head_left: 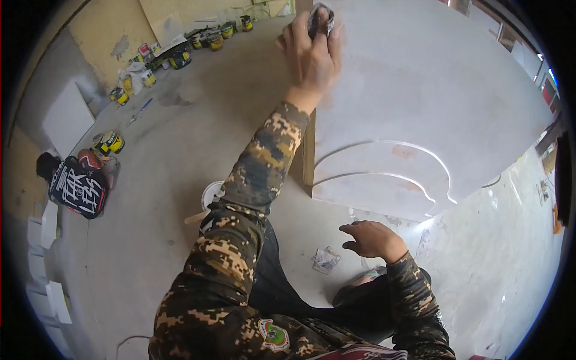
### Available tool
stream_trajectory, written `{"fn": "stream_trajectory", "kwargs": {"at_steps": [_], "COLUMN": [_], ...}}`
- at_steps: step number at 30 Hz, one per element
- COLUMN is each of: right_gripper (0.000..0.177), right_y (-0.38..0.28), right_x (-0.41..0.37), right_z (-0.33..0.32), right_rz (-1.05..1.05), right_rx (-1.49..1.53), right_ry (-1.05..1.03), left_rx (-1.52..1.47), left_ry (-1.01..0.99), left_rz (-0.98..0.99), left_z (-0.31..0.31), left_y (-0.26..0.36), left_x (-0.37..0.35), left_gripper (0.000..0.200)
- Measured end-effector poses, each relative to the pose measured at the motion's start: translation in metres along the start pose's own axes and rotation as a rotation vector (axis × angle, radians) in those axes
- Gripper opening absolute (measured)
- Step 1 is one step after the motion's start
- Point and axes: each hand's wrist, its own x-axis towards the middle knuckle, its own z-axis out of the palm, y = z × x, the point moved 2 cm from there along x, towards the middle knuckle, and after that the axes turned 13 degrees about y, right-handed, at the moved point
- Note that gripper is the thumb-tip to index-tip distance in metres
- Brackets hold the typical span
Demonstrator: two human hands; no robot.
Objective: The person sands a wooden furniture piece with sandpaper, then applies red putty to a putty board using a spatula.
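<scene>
My left hand [312,54] reaches far forward to the upper left edge of a large pale grey panel [432,78]. Its fingers are closed around a small, dark grey, crumpled piece [321,21], perhaps folded sandpaper. Two curved raised strips [384,142] run across the lower part of the panel. Below the panel's bottom edge, my right hand [375,240] hovers with its fingers apart and nothing in it. A worn grey folded sheet [326,260] lies on the floor, left of and below my right hand.
A white tub [212,195] stands on the floor, partly behind my left sleeve. Paint cans [179,55] line the wall at the upper left. A black bag with white lettering [78,187] and another can [111,142] are at the left. White pieces [58,303] stand at the lower left.
</scene>
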Motion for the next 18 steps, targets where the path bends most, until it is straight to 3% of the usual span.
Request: {"fn": "stream_trajectory", "kwargs": {"at_steps": [2,9,15,18], "right_gripper": [0.044,0.045,0.044,0.038], "right_y": [-0.003,0.008,0.011,0.013], "right_x": [-0.007,0.001,-0.005,-0.005], "right_z": [-0.001,-0.003,-0.001,0.002], "right_rz": [-0.001,0.034,0.008,-0.054], "right_rx": [0.028,0.014,0.002,0.008], "right_ry": [0.024,0.024,0.016,0.132], "left_rx": [-0.010,0.006,0.042,0.067], "left_ry": [0.040,0.041,0.082,0.104], "left_rz": [0.095,0.211,0.172,0.156], "left_z": [0.003,-0.006,-0.004,-0.003], "left_y": [-0.004,-0.012,-0.003,0.001], "left_x": [-0.006,-0.039,-0.037,-0.033], "left_gripper": [0.055,0.045,0.044,0.042]}}
